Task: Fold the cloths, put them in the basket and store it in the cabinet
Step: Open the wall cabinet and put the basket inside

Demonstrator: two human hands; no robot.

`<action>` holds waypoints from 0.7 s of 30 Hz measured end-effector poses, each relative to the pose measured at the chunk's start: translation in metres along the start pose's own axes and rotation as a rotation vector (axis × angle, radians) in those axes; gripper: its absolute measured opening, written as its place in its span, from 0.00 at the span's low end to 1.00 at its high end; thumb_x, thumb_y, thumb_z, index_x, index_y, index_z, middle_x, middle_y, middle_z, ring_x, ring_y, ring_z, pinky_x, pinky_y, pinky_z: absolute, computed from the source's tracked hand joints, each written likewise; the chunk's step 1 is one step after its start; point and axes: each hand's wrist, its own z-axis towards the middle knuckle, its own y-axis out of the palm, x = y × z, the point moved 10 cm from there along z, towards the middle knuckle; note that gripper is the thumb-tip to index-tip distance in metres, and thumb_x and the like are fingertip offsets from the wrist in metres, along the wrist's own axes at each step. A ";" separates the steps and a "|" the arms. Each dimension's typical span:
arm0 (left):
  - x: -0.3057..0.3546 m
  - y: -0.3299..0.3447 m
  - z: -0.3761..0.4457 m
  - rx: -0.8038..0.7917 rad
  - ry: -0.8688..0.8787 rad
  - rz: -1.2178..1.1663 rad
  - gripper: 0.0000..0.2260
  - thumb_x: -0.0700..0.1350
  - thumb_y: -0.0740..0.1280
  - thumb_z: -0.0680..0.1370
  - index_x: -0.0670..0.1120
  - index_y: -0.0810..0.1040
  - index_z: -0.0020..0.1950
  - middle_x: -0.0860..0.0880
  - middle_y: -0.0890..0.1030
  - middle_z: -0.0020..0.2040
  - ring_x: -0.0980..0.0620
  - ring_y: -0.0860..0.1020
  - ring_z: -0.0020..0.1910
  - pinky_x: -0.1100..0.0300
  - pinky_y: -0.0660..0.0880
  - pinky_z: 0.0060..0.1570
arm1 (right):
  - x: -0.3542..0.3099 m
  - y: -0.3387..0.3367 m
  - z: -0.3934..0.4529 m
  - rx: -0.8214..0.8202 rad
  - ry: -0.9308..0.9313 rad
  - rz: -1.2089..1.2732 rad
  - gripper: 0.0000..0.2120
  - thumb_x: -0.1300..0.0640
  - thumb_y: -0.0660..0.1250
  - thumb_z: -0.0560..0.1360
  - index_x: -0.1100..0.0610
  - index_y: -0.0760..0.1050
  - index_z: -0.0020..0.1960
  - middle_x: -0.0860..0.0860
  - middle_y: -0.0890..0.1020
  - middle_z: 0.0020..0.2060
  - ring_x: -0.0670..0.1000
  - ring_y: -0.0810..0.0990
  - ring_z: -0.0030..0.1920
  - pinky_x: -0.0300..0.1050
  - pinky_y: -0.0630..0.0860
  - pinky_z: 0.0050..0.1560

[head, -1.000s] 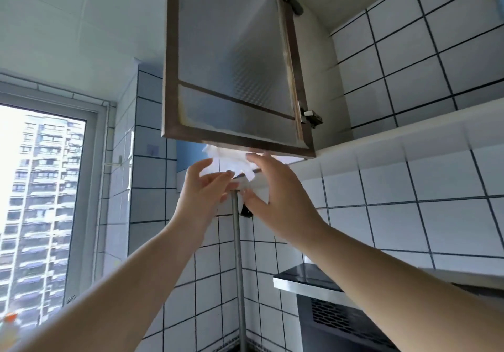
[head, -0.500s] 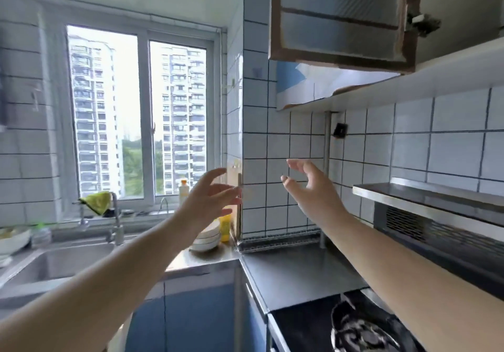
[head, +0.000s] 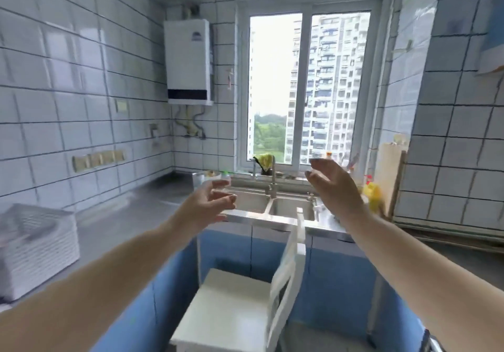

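Observation:
My left hand (head: 208, 204) and my right hand (head: 331, 185) are both raised in front of me, empty, fingers spread and curled. They hover above the double sink (head: 268, 207). A white slatted basket (head: 35, 245) stands on the steel counter (head: 114, 221) at the far left, blurred; something greyish lies in it, and I cannot tell what. Only a corner of the upper cabinet (head: 492, 32) shows at the top right edge. No loose cloth is in view.
A white chair (head: 245, 302) stands below me in front of the blue base cabinets. A water heater (head: 188, 61) hangs on the wall left of the window (head: 308, 87). A faucet, a yellow cloth (head: 263, 159), bottles and a cutting board (head: 392, 180) line the sink area.
The view has swung down and left, from the open upper cabinet to the sink and window. My hands let go of the white thing at the cabinet and came down empty.

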 end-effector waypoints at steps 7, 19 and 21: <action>-0.050 -0.209 -0.070 0.219 -0.082 0.162 0.11 0.41 0.65 0.78 0.51 0.71 0.59 0.48 0.80 0.52 0.51 0.80 0.53 0.52 0.77 0.56 | -0.072 0.211 -0.013 -0.199 0.000 0.142 0.18 0.55 0.64 0.77 0.55 0.71 0.66 0.51 0.77 0.61 0.47 0.75 0.51 0.34 0.71 0.44; -0.168 -0.404 -0.097 0.508 -0.255 0.049 0.11 0.41 0.67 0.77 0.46 0.73 0.59 0.49 0.78 0.47 0.55 0.78 0.44 0.59 0.74 0.45 | -0.109 0.456 -0.016 -0.486 0.002 0.181 0.19 0.55 0.64 0.77 0.57 0.70 0.67 0.51 0.76 0.62 0.50 0.74 0.62 0.50 0.70 0.66; -0.184 -0.430 -0.092 0.570 -0.258 0.061 0.11 0.41 0.66 0.77 0.46 0.73 0.59 0.47 0.79 0.49 0.54 0.78 0.45 0.61 0.74 0.43 | -0.107 0.491 -0.002 -0.514 -0.009 0.178 0.19 0.55 0.64 0.77 0.56 0.70 0.67 0.51 0.76 0.63 0.50 0.74 0.63 0.50 0.70 0.66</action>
